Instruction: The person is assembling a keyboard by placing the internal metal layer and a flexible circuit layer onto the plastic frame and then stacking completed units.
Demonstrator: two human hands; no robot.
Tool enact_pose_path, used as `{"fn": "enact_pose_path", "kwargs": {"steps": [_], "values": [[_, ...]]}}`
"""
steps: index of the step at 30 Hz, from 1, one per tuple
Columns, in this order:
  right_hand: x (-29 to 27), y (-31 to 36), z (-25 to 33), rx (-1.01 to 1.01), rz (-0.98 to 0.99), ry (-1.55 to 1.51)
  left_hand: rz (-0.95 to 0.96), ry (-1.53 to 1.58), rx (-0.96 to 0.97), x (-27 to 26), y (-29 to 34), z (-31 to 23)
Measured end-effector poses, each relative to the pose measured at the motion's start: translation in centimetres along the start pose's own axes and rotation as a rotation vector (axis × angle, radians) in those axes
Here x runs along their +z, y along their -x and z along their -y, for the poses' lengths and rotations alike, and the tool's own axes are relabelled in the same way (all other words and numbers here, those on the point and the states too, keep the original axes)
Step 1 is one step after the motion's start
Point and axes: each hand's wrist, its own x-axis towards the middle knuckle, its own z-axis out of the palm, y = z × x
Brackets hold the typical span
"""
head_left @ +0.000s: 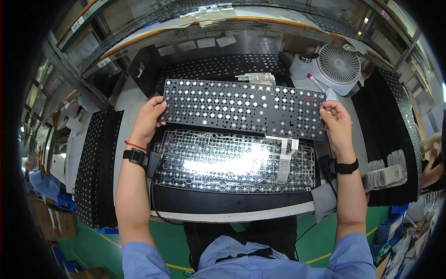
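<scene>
a clear sheet point(176, 174) printed with fine traces lies over a black backing on the bench, bright glare across its middle. just beyond the clear sheet, overlapping its far edge from above, is a long black panel point(223, 122) full of holes and dotted with rows of whitish round spots, plus a small red cluster near its right end. the left hand point(151, 116), beyond the clear sheet's far left corner, grips the panel's left end, thumb on the upper face and the other fingers folded around the edge, partly hidden. the right hand point(337, 123), beyond the clear sheet's far right corner, pinches the panel's right edge between thumb and forefinger, the remaining fingers curled. a white strip point(284, 168) lies over the right part of the clear sheet, reaching the panel's near edge; whether it is fastened to either cannot be told. black bands circle both wrists, with a red cord point(134, 144) on the left one. left of the clear sheet stands a stack of dark perforated panels point(90, 167); right of it stands another stack point(381, 116), with a bundle of pale strips point(385, 175) against its near part. farther beyond the clear sheet, to the right, are a white fan point(339, 65) and a red-capped marker point(318, 83); straight beyond it, another pale bundle point(259, 78) sits behind the held panel.
</scene>
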Motion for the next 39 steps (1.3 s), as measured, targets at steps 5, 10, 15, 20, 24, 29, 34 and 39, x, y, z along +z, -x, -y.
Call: {"fn": "enact_pose_path", "kwargs": {"steps": [5,10,15,20,24,29,34,39], "values": [[0.2,0.2,0.7,0.044,0.014,-0.05,-0.054,0.158,0.069,-0.5,-0.3,0.2],[0.6,0.3,1.3,0.152,0.029,0.098,-0.22,0.342,0.099,-0.3,-0.6,0.2],[0.1,0.5,0.6,0.36,0.269,0.468,-0.189,0.415,0.137,-1.1,-0.8,0.6],[0.3,0.7,1.8,0.434,0.39,0.485,-0.188,0.358,0.099,-1.2,-0.8,0.8],[0.1,0.7,1.7,0.426,0.463,0.417,-0.184,0.343,0.084,-1.1,-0.7,0.7],[-0.3,0.9,1.5,0.415,0.646,0.245,-0.136,0.301,0.047,-0.9,-0.5,0.5],[-0.1,0.7,0.7,0.261,0.518,0.233,-0.025,0.194,-0.02,-0.2,0.1,-0.2],[-0.4,0.1,-0.2,0.19,0.31,0.252,0.137,0.04,-0.121,0.3,0.6,-0.8]]}}
